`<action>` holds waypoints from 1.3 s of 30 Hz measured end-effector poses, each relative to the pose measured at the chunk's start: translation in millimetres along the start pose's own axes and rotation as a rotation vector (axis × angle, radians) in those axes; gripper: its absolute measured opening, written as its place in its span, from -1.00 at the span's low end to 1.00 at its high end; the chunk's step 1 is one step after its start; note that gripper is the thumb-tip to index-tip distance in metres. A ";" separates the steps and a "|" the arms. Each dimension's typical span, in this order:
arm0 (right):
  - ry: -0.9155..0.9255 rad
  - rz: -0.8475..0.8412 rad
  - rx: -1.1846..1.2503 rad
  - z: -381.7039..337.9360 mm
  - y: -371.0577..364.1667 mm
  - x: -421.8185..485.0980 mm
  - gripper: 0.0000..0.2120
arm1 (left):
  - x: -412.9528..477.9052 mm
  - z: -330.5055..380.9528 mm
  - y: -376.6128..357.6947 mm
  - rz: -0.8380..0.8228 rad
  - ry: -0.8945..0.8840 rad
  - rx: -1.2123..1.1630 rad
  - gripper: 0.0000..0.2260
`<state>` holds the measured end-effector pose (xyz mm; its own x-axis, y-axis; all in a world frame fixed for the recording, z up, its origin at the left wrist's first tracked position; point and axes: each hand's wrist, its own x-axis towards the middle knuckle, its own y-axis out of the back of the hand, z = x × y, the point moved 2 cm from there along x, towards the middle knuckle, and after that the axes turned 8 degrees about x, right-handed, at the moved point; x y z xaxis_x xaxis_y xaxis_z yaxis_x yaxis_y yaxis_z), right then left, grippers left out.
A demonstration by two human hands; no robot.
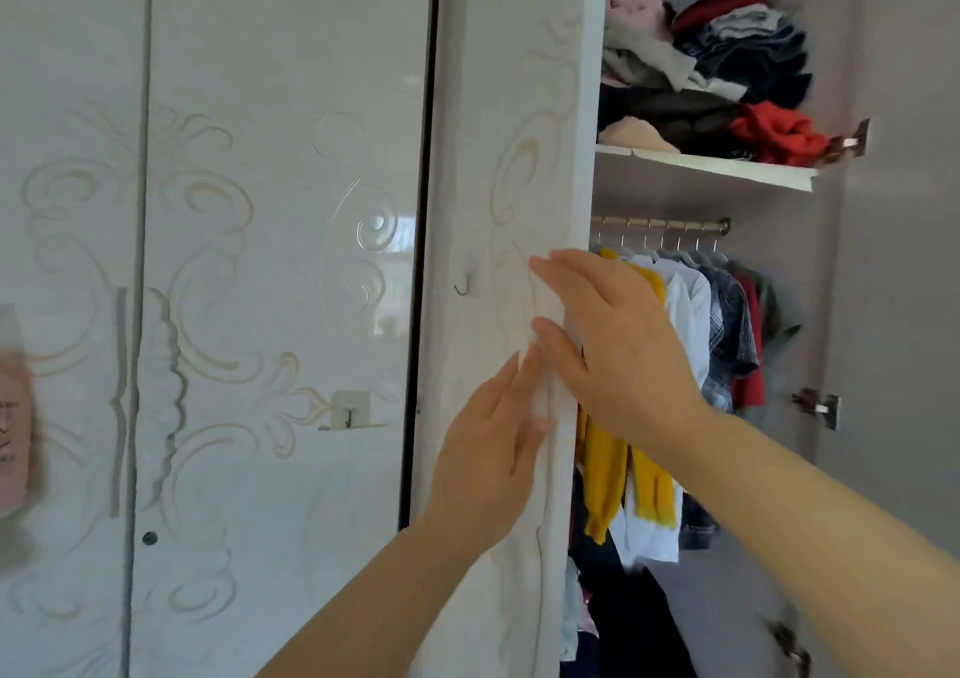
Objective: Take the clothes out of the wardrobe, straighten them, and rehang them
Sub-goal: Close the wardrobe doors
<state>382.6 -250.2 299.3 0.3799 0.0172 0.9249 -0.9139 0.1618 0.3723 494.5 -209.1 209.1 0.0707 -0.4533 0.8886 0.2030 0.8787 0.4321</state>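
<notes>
Two bare hands press flat on a white, thin fabric garment (545,469) that hangs against the front of a glossy white wardrobe door (498,106) with pale scroll ornament. The garment hangs along the door's right edge, just beside the open compartment. The left hand (488,449) lies low on the cloth, fingers (511,381) stretched out and released, gripping nothing. The right hand (613,345) lies higher, its fingers (550,267) also spread and flat across the cloth, thumb pointing left; it pinches nothing that can be seen.

A small metal hook (462,285) sits on the door to the left of the upper hand. Behind the right forearm, a metal hanging rail (665,224) carries a row of hangers with a mustard-yellow knitted top (602,475), a white shirt (685,308), a blue checked shirt (732,324), a red garment (753,345) and a grey-green top (779,314), packed close together. Above the rail a white shelf (701,168) holds a loose heap of crumpled clothes (717,54) in red, grey, navy and pink. To the far left stand two closed glossy wardrobe doors (234,262) with the same scrollwork and a small white adhesive hook (349,410).
</notes>
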 end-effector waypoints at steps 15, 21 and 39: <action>0.065 -0.130 -0.402 142.8 -7.5 3.8 -0.62 | 41.6 4.4 -131.5 -0.033 -0.074 0.247 -0.44; 0.207 -0.063 -0.453 208.7 -20.1 -2.3 -0.70 | 66.2 -11.8 -188.2 -0.013 -0.071 0.377 -0.45; 0.201 -0.206 -0.376 337.7 -78.5 2.5 -0.61 | 121.1 -69.2 -279.0 -0.071 -0.121 0.643 -0.42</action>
<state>406.8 -596.0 298.4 0.6018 0.1318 0.7877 -0.7156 0.5269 0.4585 513.9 -519.5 185.5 -0.0388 -0.5262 0.8495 -0.4238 0.7786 0.4629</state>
